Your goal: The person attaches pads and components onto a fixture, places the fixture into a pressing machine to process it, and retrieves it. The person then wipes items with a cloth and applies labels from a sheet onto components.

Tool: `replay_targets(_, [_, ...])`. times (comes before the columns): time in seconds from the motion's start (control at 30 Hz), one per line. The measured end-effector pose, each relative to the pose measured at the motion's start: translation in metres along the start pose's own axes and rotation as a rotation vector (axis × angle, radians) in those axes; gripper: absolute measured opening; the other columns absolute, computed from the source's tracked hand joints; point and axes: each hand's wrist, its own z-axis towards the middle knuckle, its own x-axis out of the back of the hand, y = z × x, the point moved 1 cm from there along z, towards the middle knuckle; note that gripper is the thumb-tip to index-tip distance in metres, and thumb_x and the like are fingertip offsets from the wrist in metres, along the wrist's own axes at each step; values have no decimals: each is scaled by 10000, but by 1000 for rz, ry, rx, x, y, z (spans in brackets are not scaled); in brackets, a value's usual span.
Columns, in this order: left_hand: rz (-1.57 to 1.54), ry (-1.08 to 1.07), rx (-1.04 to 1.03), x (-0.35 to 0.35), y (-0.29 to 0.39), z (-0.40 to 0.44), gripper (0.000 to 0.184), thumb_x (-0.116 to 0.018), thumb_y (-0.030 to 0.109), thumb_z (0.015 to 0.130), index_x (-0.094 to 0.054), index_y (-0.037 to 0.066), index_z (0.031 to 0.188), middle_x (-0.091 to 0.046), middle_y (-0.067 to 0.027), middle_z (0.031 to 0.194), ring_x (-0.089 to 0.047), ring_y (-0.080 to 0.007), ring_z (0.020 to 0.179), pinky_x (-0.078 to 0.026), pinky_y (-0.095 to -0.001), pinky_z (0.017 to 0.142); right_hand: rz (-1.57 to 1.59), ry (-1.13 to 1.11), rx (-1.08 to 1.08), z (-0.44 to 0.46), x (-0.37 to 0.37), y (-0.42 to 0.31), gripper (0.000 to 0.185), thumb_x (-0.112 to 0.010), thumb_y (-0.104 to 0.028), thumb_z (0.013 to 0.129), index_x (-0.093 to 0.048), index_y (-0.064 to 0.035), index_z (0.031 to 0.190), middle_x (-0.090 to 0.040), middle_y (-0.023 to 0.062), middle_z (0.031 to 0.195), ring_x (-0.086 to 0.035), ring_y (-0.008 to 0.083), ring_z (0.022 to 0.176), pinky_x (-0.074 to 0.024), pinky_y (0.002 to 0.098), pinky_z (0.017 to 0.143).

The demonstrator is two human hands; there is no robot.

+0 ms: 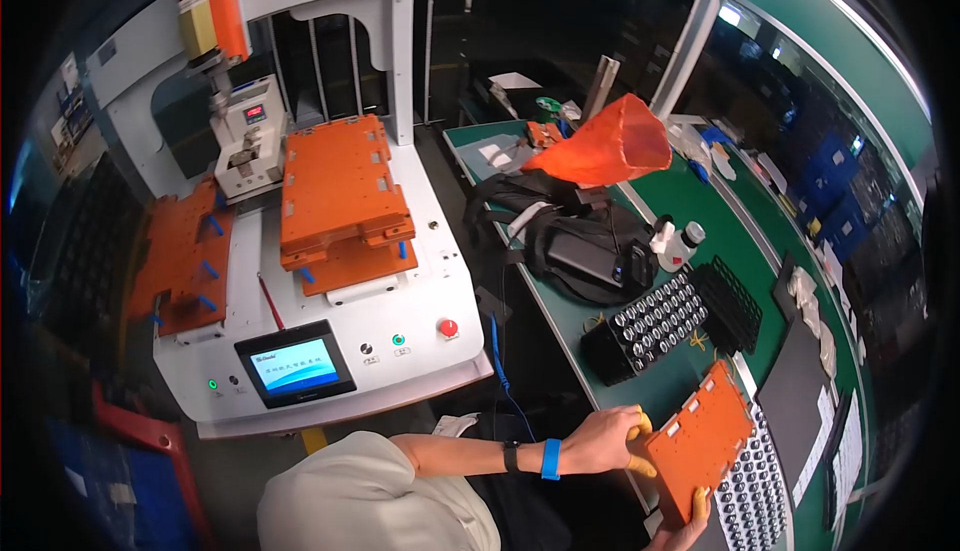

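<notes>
My left hand (pixel 600 441), with yellow finger covers and a blue band at the wrist, grips the left edge of an orange fixture plate (pixel 705 431). At the plate's lower edge, my right hand (pixel 688 529) has its fingers wrapped round it; much of this hand is cut off by the frame. The plate is tilted, with notches along its upper edge. Just beyond it lies a tray of small round metal-topped parts (pixel 755 501), partly hidden by the plate. Near the left hand stands a black block of shiny cylindrical cells (pixel 655 326).
A white bench machine (pixel 400 351) with a touchscreen (pixel 296 363) stands left, carrying stacked orange plates (pixel 340 181) and another orange plate (pixel 185 261). The green bench (pixel 610 221) holds a black bag (pixel 590 241), an orange bag (pixel 610 141) and a bottle (pixel 682 246).
</notes>
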Motion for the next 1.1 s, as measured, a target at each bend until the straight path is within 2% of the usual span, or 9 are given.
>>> replay_targets(0.27, [-167,222,-371,63,72,-44,627,-981,318,658,-664,28,1114,-586,-71,951,-587,-230,812,-491,-353,709,133,39,531,-64,-68,-53,557,-749,-144,870,-622,33,1383,-656,248,1252,-655,394,1055,-527,488,940])
replay_targets(0.4, [117,576,-595,147,112,-97,552,-964,255,697,-690,52,1130,-628,-104,1021,-608,-270,860,-489,-362,745,-450,-244,1096,-84,-124,-39,635,-655,-107,913,-487,-16,1518,-421,280,1570,-482,422,1347,-415,502,1091])
replay_targets(0.43, [204,668,-568,158,107,-119,731,-991,414,607,-675,88,1179,-649,-79,1121,-622,-282,974,-502,-387,838,-472,-367,1143,-92,-136,-20,594,-580,-127,987,-429,-71,1559,-247,290,1660,-383,400,1447,-387,539,1130])
replay_targets(0.5, [449,881,-519,187,121,-168,788,-974,455,644,-656,74,1257,-645,-112,1170,-619,-287,1032,-490,-407,875,-265,-622,950,-128,-191,-12,509,-513,-376,1075,-459,-203,1550,-193,288,1670,-313,399,1510,-263,623,1230])
replay_targets(0.6, [714,1364,-445,206,116,-218,947,-907,518,744,-526,0,1439,-600,-194,1330,-582,-338,1173,-451,-473,999,88,-848,-21,-155,-295,-24,858,-756,-181,757,-399,41,1506,-584,189,1351,-573,266,1263,-473,390,1059])
replay_targets(0.67, [873,1488,-257,217,105,-245,1088,-747,453,930,-87,-67,1621,-199,-309,1648,-246,-456,1507,-220,-562,1209,128,-1224,-216,-181,-352,-4,745,-724,-125,865,-386,-3,1517,-583,158,1362,-581,271,1267,-496,391,1053])
replay_targets(0.8, [980,1739,-88,261,92,-280,1109,-522,524,993,223,-53,1577,243,-319,1654,206,-449,1554,95,-564,1239,140,-1494,-453,-260,-432,55,591,-643,-101,942,-425,-4,1483,-598,128,1366,-620,259,1228,-514,398,1049])
replay_targets(0.93, [986,1828,63,315,87,-324,1224,-464,794,906,126,-2,1625,191,-311,1671,170,-459,1561,80,-605,1235,36,-1675,-746,-317,-504,103,524,-640,-143,995,-387,29,1420,-566,207,1341,-616,297,1227,-530,437,1023])
replay_targets(1.1, [1111,1869,268,375,61,-346,1349,-754,699,798,89,77,1649,148,-284,1690,96,-471,1570,-14,-617,1258,-37,-1813,-778,-358,-566,153,356,-493,-145,1024,-492,37,1330,-619,203,1273,-671,316,1115,-592,472,938])
